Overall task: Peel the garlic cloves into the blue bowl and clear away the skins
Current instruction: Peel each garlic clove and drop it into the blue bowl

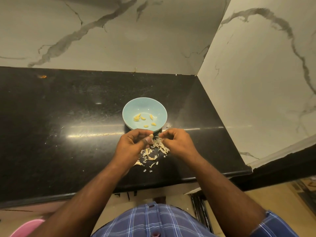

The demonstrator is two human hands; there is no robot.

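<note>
A light blue bowl (144, 106) stands on the black counter and holds several peeled yellow garlic cloves (143, 118). Just in front of the bowl, my left hand (133, 142) pinches a garlic clove (151, 135) between thumb and fingers. My right hand (177, 142) is close beside it with its fingers curled, and pinches a bit of skin at its fingertips. A heap of pale garlic skins (153, 151) lies on the counter under and between both hands.
The black counter (68, 117) runs left and ends at a marble wall (256, 82) on the right and at the back. Its front edge is close to my body. A pink object (25, 228) shows at the bottom left.
</note>
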